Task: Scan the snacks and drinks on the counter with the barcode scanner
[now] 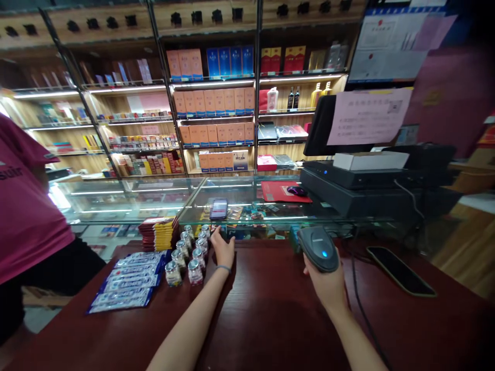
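Note:
In my right hand (328, 283) is a dark barcode scanner (317, 249) with a lit blue light, held above the wooden counter. My left hand (223, 251) rests low beside two rows of small glass jars (198, 256) with silver lids. Its thumb and fingers are apart, and nothing shows between them. The fingertips are close to the far end of the right row; whether they touch a jar I cannot tell. Left of the jars lie blue-and-white packets (127, 278) in an overlapping row. Behind these stand red and yellow packets (158, 234), packed upright.
A phone (401, 270) lies on the right, near the scanner's cable (358, 293). Another phone (218, 208) lies on the glass case (232, 186). A monitor (320, 126) and a mouse (297, 191) on a red mat stand beyond. A person in a pink shirt (31, 201) is at left.

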`<state>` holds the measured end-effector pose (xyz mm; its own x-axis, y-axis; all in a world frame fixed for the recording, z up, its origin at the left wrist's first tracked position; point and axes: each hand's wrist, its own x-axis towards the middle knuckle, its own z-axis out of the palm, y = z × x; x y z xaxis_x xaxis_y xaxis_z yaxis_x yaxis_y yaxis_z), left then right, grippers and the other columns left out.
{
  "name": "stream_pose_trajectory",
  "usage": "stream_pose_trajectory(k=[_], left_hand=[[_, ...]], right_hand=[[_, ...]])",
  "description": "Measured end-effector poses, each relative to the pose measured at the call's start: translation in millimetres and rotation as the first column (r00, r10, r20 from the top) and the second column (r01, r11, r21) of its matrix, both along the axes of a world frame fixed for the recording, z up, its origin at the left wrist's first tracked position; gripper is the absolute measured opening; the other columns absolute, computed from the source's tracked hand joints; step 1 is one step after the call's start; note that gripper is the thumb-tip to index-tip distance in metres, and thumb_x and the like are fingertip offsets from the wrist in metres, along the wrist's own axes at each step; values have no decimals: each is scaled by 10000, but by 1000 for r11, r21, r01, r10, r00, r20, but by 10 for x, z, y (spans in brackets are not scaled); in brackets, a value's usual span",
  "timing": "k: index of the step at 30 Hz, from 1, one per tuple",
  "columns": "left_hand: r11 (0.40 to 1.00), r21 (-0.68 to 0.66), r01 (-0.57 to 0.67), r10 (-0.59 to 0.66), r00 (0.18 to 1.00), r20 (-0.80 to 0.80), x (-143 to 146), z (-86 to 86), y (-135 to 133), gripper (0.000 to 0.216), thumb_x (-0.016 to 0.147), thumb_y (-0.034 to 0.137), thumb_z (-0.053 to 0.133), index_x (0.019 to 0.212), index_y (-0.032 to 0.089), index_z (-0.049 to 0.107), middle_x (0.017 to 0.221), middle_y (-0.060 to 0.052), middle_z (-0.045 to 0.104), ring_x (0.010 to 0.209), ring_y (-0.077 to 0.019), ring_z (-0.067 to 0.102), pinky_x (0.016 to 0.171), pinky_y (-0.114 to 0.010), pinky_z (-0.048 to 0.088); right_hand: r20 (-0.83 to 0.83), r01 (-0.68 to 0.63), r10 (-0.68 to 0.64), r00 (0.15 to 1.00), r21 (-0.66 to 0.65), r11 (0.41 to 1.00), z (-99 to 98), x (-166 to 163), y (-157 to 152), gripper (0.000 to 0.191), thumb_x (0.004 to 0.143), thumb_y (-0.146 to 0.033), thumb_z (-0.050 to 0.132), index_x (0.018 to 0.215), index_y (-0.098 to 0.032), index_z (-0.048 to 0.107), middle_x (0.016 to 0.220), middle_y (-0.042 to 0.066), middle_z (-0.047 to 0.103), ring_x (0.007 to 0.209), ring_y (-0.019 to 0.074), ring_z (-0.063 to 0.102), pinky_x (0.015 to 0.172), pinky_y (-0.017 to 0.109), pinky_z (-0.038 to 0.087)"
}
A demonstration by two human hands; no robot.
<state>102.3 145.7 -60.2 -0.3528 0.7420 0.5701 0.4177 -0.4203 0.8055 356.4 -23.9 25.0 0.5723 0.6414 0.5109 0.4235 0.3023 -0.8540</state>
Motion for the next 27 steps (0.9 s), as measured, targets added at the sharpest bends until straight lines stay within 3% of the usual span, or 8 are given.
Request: stream_pose_trajectory(k=[9, 15, 22, 27], left_hand=[[992, -58, -108, 106, 994, -39, 61, -87, 270, 455, 837, 126, 646, 1265, 163, 497, 1291, -176, 506, 1332, -351, 456, 1145, -591, 362], [989, -95, -110, 107, 994, -37, 84, -117, 313, 354, 875, 111, 573, 1217, 157, 496, 1249, -187, 514, 1281, -330, 504, 1123, -549, 395], [992, -4, 123, -121, 984, 127, -21, -125, 146, 328, 871, 255, 654, 1164, 203, 517, 1210, -129, 563, 1168, -269, 580, 1063, -482, 457], [909, -103, 403, -339, 861, 380, -89, -54, -177, 543, 846, 473, 728, 1263, 202, 510, 1125, -110, 640, 952, -206, 666, 858, -363, 540]], right_hand=[[27, -2, 1, 1000, 24, 1000, -90, -9, 23, 297, 764, -375, 741, 891, -258, 499, 638, -40, 642, 490, 177, 623, 560, 310, 524], [60, 10, -11, 998, 18, 1000, -90, -4, 35, 323, 713, -397, 765, 849, -250, 511, 684, 3, 683, 624, 209, 680, 692, 349, 566], [29, -57, 57, 998, -28, 998, -220, 65, 75, 350, 729, -398, 793, 891, -249, 521, 658, -10, 689, 484, 192, 657, 554, 311, 542], [59, -31, 32, 998, -19, 999, -264, 16, 95, 393, 726, -440, 773, 955, -242, 524, 733, 31, 714, 633, 234, 709, 598, 320, 541]])
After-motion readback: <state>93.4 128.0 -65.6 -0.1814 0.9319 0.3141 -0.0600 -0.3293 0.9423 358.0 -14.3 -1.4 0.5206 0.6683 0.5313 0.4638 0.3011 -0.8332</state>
